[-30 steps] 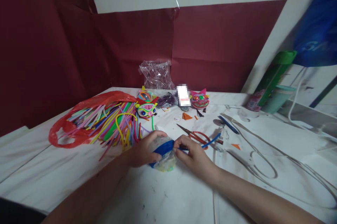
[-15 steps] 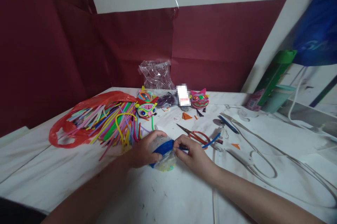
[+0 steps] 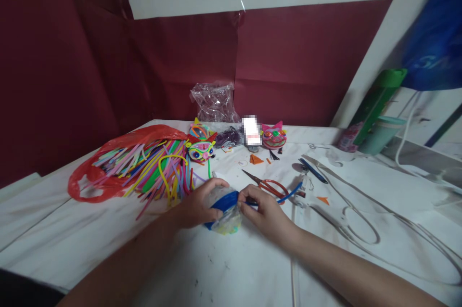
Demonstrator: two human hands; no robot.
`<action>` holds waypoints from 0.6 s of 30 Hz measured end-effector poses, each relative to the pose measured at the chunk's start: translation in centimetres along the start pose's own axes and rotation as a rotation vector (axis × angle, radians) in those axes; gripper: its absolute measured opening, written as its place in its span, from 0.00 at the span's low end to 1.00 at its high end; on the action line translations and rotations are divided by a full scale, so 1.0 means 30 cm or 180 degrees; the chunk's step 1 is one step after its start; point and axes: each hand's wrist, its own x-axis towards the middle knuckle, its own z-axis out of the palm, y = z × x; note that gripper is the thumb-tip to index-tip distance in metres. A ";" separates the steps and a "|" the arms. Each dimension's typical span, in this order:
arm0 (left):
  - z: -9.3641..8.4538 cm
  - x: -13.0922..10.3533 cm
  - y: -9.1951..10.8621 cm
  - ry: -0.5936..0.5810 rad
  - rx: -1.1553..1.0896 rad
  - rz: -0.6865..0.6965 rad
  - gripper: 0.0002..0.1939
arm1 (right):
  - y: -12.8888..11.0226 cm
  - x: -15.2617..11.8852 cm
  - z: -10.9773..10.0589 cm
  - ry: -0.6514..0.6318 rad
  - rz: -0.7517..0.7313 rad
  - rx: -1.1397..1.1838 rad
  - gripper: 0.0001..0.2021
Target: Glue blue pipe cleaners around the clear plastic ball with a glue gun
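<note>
My left hand [image 3: 198, 205] is wrapped round a roundish bundle [image 3: 215, 195] covered in clear plastic, with yellow and green showing at its lower end. A blue band [image 3: 226, 201] runs across the bundle under my left thumb. At the bundle's right side, my right hand [image 3: 258, 207] pinches the blue strip, whose loose end [image 3: 293, 193] sticks out to the right past my fingers. Just behind my right hand lie scissors with orange-red handles [image 3: 276, 188], their dark blades pointing to the back left.
A red plastic bag [image 3: 81, 184] spills colourful fuzzy strips [image 3: 151, 172] on the left. Behind stand decorated animal heads [image 3: 201, 149] and a pink one [image 3: 274, 137]. White cables [image 3: 361, 235], a blue pen-like tool [image 3: 313, 171] and a teal cup [image 3: 380, 134] are to the right.
</note>
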 end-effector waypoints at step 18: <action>-0.004 0.003 -0.005 -0.0034 0.0190 0.0112 0.30 | -0.019 -0.010 0.003 -0.0046 -0.0136 -0.0110 0.06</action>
